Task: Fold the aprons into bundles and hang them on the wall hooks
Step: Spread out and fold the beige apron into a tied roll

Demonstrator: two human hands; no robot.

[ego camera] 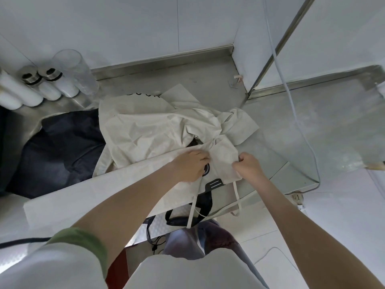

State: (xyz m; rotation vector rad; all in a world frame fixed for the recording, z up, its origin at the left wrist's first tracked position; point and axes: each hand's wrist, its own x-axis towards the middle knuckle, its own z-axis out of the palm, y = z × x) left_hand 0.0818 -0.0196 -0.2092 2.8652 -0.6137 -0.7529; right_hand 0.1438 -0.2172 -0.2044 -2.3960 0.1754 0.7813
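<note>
As your left hand [190,166] and right hand [250,166] pinch the apron [145,130] in curled fingers [241,159] at the front edge of the bench [302,130], pull the fold taut and keep the straps [237,197] clear.

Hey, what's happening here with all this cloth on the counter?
A person is working on a crumpled cream apron lying on a steel counter. Both the left hand and the right hand grip the fabric at its near end, apparently gathering it to fold. Its straps dangle over the counter's front. A dark cloth lies heaped to the left, untouched.
</note>
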